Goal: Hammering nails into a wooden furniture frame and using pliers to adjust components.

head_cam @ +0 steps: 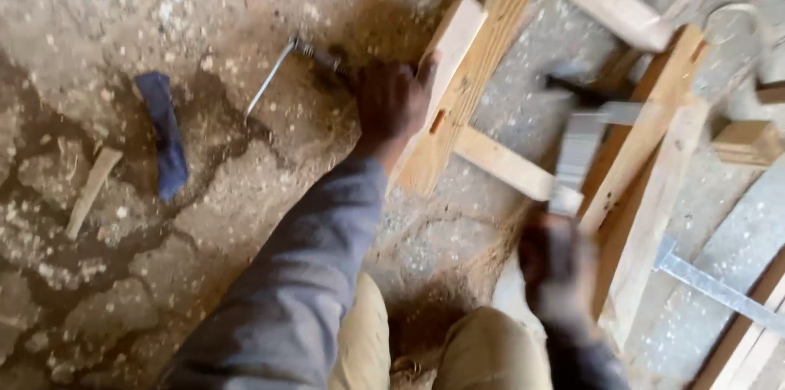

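a blue cloth (164,135) on the cracked floor (98,275) — near it a wood scrap (91,190) and a metal rod (274,75).

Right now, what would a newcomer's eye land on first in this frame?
The left hand gripping a pale wooden frame at centre top stands out first. Lower right, the blurred right hand holds a hammer-like tool over the frame. On the cracked, sawdust-strewn floor at left lies a blue cloth.
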